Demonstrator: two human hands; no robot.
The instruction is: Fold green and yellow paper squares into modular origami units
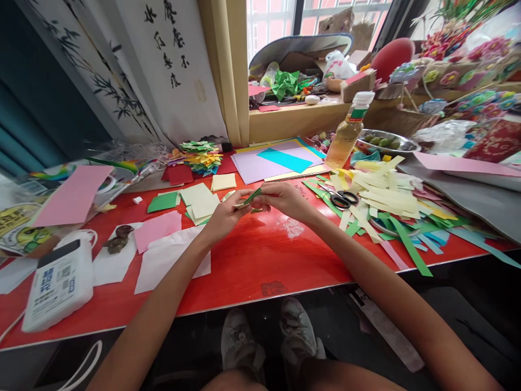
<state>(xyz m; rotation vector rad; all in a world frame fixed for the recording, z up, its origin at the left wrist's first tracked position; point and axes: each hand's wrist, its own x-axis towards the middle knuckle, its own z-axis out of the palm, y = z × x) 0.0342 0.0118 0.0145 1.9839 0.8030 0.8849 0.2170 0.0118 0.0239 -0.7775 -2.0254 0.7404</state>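
1. Step in hand, as judged: a fold or crease is being worked into the narrow green paper strip [253, 196], held between both hands above the glossy red table top [252, 260].
2. Left hand [226, 214]: fingertips pinched on the strip's near, lower end.
3. Right hand [285, 200]: fingers curled closed around the strip's far end, thumb side toward the left hand.
4. Recommended practice: keep both pinches close to the fold line, align the edges before pressing, then run a fingertip along the crease. Thin paper will likely tear or skew if pulled.
5. Condition of the strip: small, slim, dark green, tilted upward to the right, partly hidden by fingers. The number of folds cannot be told.
6. Surroundings: black-handled scissors [340, 200] lie just right of the right hand, and pale yellow paper squares [201, 203] lie beyond the left hand.
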